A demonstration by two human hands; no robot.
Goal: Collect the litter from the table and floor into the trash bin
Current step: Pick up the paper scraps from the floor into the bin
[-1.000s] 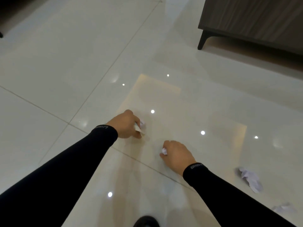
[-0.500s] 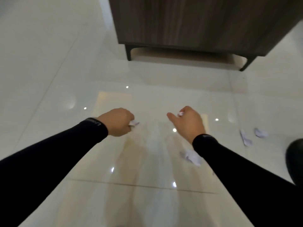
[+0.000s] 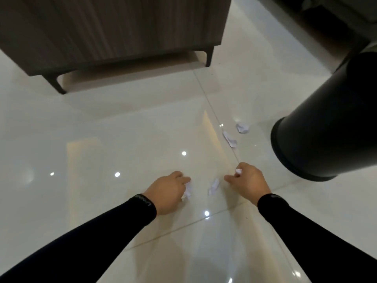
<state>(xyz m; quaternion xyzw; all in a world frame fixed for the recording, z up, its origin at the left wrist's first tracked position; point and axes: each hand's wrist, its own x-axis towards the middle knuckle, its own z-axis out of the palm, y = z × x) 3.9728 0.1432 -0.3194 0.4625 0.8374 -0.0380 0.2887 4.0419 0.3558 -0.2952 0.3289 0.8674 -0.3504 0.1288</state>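
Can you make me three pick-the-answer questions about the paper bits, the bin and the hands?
1. Where is the trash bin?
A. right side
B. left side
C. under the cabinet

2. How many paper scraps lie loose on the floor?
A. one
B. three
C. six

3. What is the left hand doing?
A. lying flat and empty
B. pointing up
C. gripping crumpled paper

Answers: 1 A, the black bin stands at the right. 2 B, one between the hands, two near the bin. 3 C, white paper pokes out of its fingers.
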